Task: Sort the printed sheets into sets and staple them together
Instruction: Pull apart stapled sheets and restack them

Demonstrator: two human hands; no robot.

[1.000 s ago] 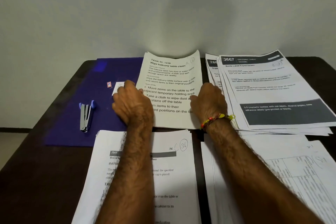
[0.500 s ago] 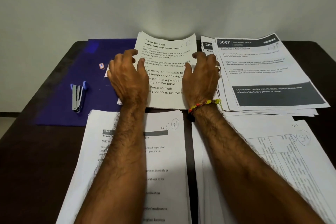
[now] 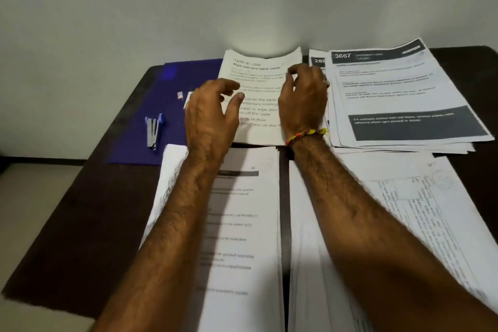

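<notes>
A stack of printed sheets headed "Wipe balcony table clean" lies at the middle back of the table, its far edge curling up. My left hand hovers over its left edge with fingers spread and relaxed, holding nothing. On the stack's right part rests my right hand, fingers bent down near the upper right corner. A blue and silver stapler lies on a purple folder to the left, apart from both hands.
More sheets headed "3667" are piled at the back right. Two further paper stacks lie near me, one under each forearm: left and right. A tiny staple box sits on the folder. The dark table ends at a pale wall.
Both hands slid up the middle stack from its near edge. The left hand has lifted off and spread its fingers. The right hand's fingers have bent near the top right corner.
</notes>
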